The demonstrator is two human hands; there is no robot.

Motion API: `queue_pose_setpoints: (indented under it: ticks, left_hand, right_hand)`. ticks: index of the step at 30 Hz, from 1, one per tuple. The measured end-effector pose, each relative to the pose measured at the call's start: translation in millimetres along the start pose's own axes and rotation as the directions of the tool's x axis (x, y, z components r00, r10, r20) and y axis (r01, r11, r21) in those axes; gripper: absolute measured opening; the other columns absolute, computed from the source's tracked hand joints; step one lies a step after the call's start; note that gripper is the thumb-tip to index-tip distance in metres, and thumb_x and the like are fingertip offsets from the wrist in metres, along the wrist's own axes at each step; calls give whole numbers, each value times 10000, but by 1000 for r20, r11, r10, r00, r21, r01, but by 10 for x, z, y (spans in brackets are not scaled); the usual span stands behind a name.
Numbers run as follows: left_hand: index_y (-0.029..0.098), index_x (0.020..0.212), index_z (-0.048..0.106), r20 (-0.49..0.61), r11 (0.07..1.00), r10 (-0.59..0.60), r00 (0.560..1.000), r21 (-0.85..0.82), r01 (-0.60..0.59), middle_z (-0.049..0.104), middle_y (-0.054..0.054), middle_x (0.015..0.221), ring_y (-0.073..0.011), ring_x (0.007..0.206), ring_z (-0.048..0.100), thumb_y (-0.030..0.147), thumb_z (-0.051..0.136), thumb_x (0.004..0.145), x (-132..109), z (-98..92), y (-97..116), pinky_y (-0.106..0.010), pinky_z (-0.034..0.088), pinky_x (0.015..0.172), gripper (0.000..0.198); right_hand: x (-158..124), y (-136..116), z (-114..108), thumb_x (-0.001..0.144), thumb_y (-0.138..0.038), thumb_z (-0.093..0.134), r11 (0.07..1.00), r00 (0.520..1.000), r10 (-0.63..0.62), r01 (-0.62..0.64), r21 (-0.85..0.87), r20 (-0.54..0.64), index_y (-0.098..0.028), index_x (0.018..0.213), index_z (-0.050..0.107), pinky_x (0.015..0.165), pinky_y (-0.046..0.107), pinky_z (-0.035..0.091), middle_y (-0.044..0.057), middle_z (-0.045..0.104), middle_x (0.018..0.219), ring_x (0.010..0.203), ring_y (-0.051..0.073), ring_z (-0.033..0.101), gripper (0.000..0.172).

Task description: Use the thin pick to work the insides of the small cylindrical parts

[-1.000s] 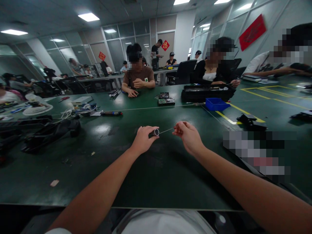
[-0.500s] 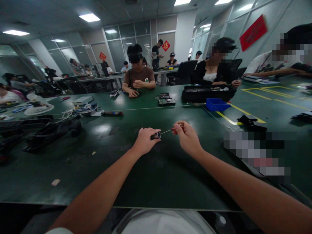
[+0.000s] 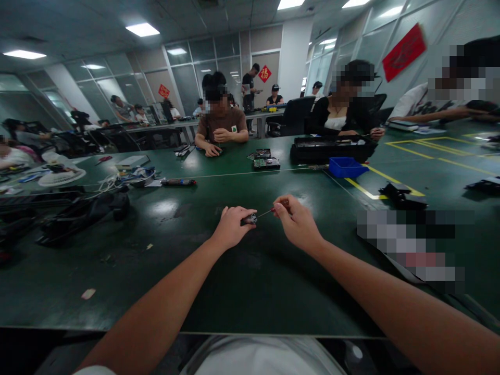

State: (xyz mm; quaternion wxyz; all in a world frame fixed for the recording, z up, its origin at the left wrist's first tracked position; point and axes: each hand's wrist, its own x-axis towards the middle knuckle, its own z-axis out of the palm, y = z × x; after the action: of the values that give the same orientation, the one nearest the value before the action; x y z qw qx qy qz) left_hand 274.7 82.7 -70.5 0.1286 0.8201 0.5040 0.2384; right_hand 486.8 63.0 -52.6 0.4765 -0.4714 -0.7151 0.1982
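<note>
My left hand (image 3: 231,227) is closed around a small cylindrical metal part (image 3: 251,219), perhaps a little motor, whose round end faces right. Most of its body is hidden by my fingers and thumb. In my right hand (image 3: 295,221) I pinch the red handle of a thin screwdriver (image 3: 266,212). Its slim shaft points left, with the tip at or very near the end of the metal part; contact is too small to make out. Both hands are just above the green tabletop (image 3: 250,291).
Across the table lie a circuit-board device (image 3: 266,163), a blue tray (image 3: 347,167) and a long black housing (image 3: 332,150). Black plastic parts (image 3: 86,211) and a marker-like tool (image 3: 178,182) are at left. A person (image 3: 222,125) sits opposite; others work farther right.
The metal part's end has turned slightly and shows more detail than its earlier open-looking rim. My right hand has shifted a little left, bringing the screwdriver closer to it.
</note>
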Motion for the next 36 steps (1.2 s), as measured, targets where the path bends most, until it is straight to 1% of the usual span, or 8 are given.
queue_pose_setpoints:
  ticks: [6, 15, 18, 21, 24, 27, 31, 36]
  left_hand:
    - [304, 1262, 633, -1, 1000, 5, 1000, 16, -5, 656, -46, 1166, -251, 1145, 550, 288, 686, 862, 4, 12, 6, -562, 251, 1127, 404]
    - [302, 1246, 639, -18, 1000, 1, 1000, 10, -1, 658, -41, 1156, -253, 1142, 552, 295, 695, 855, 8, 24, -31, -561, 258, 1119, 395]
    - [288, 1231, 645, -37, 1000, -10, 999, -8, 9, 664, -35, 1120, -243, 1090, 572, 293, 708, 845, 21, 16, -31, -529, 318, 1091, 390]
    - [244, 1202, 651, -58, 997, -22, 998, -73, 18, 663, -41, 1094, -220, 1023, 594, 270, 705, 841, 26, 15, -33, -427, 435, 993, 366]
    - [212, 1175, 641, -84, 986, -64, 994, -156, 50, 665, -51, 1108, -205, 989, 614, 237, 698, 834, 17, 7, -22, -355, 493, 904, 346]
    - [214, 1182, 621, -88, 980, -97, 991, -182, 79, 670, -55, 1127, -213, 1003, 626, 229, 687, 834, 6, -17, 6, -362, 505, 917, 354]
    - [211, 1258, 571, -74, 980, -61, 995, -191, 46, 631, -75, 1242, -233, 1142, 588, 229, 600, 884, -2, -35, 39, -399, 461, 1031, 376]
    - [204, 1301, 521, 50, 992, -7, 999, -127, 13, 600, -93, 1270, -241, 1155, 573, 233, 556, 880, -38, 10, 63, -398, 464, 1013, 424]
  right_hand:
    - [-10, -25, -6, 974, -360, 451, 1000, 999, -13, 13, -3, 48, -236, 978, 559, 701, 346, 486, 37, 683, 819, 752, 207, 658, 164]
    - [-1, -1, 5, 974, -335, 445, 997, 1000, -16, 16, -75, -2, -230, 961, 570, 703, 348, 465, 43, 691, 829, 771, 215, 662, 164]
    - [10, 2, -4, 971, -335, 457, 992, 1000, -21, 19, -121, -19, -234, 961, 585, 747, 369, 466, 52, 701, 867, 822, 229, 662, 164]
    - [20, 7, -7, 964, -341, 476, 987, 997, -38, 27, -159, -66, -243, 958, 602, 800, 394, 460, 59, 712, 901, 904, 251, 648, 159]
    - [23, 2, -5, 962, -349, 486, 985, 995, -37, 20, -169, -94, -248, 959, 606, 826, 406, 449, 56, 725, 889, 941, 260, 639, 158]
    - [21, -19, -9, 970, -358, 465, 990, 998, 13, -22, -138, -63, -251, 963, 591, 785, 395, 450, 28, 722, 791, 841, 244, 661, 167]
    - [10, -59, -21, 981, -370, 429, 989, 994, 112, -112, -93, -8, -241, 983, 577, 659, 347, 442, 7, 693, 672, 656, 211, 654, 197]
    - [-5, -69, -24, 982, -368, 430, 991, 993, 113, -110, -73, 29, -240, 1018, 565, 619, 329, 446, 12, 701, 728, 637, 200, 655, 190]
